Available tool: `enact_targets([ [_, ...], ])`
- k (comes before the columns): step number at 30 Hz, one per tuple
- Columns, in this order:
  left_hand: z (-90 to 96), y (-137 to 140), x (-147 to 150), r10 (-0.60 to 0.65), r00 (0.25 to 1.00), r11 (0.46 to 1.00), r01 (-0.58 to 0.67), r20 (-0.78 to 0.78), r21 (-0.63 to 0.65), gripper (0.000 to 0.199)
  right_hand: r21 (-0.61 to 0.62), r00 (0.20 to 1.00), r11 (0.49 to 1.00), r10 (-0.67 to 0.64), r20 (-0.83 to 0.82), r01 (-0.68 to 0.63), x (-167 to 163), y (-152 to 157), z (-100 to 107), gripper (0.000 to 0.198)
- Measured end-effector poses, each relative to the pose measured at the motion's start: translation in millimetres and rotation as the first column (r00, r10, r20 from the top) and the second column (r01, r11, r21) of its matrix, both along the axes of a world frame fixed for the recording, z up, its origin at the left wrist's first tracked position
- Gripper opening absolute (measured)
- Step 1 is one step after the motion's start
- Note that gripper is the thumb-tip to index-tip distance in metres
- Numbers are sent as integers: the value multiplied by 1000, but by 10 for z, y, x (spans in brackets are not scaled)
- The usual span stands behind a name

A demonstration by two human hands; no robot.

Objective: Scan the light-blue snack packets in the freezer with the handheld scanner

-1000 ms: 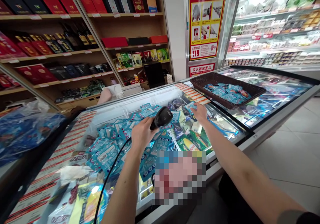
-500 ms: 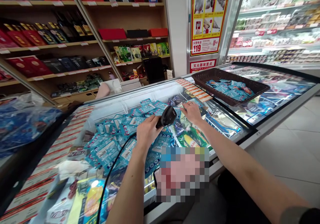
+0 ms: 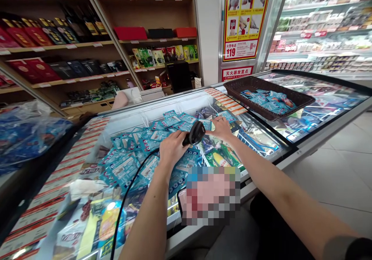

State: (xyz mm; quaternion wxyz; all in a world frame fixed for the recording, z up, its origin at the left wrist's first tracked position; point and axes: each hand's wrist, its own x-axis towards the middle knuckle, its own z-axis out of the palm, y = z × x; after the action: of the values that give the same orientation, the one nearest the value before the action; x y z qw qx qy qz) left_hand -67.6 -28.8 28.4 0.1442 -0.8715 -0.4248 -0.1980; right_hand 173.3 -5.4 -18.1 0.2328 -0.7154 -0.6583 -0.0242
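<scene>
My left hand (image 3: 173,147) is wrapped round the handle of a black barcode scanner (image 3: 197,133), whose head points toward my right hand (image 3: 221,128). The scanner's black cable (image 3: 128,190) runs down past my left forearm. Thumb and fingers of my right hand are closed on the edge of a blue packet (image 3: 207,124), partly hidden behind the scanner head. Under and left of both hands lies a heap of similar blue packets (image 3: 124,169) on the chest freezer's glass. Green and yellow packs (image 3: 222,155) show below my right hand.
A dark brown woven basket (image 3: 302,102) with more blue packets stands at the right on the freezer (image 3: 90,136). A phone with a blurred screen (image 3: 209,198) lies at the near edge. Shelves (image 3: 162,41) stand behind, and plastic-wrapped blue goods (image 3: 29,140) lie at left.
The view has shifted slightly. My right hand has moved a little left, closer to the scanner head, and more of a blue packet shows by its fingers. My left hand keeps the scanner.
</scene>
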Motion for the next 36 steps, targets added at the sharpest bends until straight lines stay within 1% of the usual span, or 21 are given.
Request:
enact_targets([
  [2, -4, 11, 3, 12, 1000, 1000, -12, 1, -8, 31, 22, 998, 999, 35, -61, -34, 48, 15, -12, 78],
  [4, -10, 25, 2, 23, 1000, 1000, -23, 9, -11, 32, 68, 986, 993, 105, -130, -97, 82, 12, -14, 81],
  [8, -17, 43, -11, 29, 998, 1000, -30, 62, 6, 32, 158, 928, 965, 245, -282, -207, 121, -5, -23, 81],
  [10, -17, 44, -17, 23, 996, 1000, -24, 85, 17, 31, 198, 889, 955, 280, -361, -221, 137, 8, -45, 78],
  [13, -14, 38, -19, 19, 994, 1000, -20, 104, 15, 31, 248, 812, 947, 306, -496, -206, 164, 53, -85, 76],
  [15, -12, 31, -18, 16, 993, 1000, -17, 114, 9, 30, 278, 753, 939, 330, -570, -201, 183, 73, -96, 67],
  [18, -8, 20, -21, 17, 993, 1000, -17, 119, 3, 31, 305, 674, 930, 360, -645, -206, 207, 60, -79, 46],
  [21, -6, 11, -24, 18, 993, 1000, -18, 113, 1, 32, 296, 625, 928, 371, -687, -227, 220, 20, -53, 43],
  [25, -11, 7, -14, 19, 995, 1000, -18, 93, -12, 31, 352, 594, 911, 407, -694, -214, 221, 24, -67, 44],
  [29, -20, 2, 9, 19, 997, 999, -17, 68, -27, 31, 347, 558, 912, 410, -722, -221, 233, 78, -112, 41],
  [33, -27, -9, 28, 24, 999, 1000, -23, 32, -19, 31, 345, 531, 912, 410, -741, -222, 254, 100, -134, 41],
  [36, -34, -14, 36, 15, 1000, 1000, -14, 24, -22, 32, 333, 537, 918, 396, -745, -215, 257, 88, -129, 39],
])
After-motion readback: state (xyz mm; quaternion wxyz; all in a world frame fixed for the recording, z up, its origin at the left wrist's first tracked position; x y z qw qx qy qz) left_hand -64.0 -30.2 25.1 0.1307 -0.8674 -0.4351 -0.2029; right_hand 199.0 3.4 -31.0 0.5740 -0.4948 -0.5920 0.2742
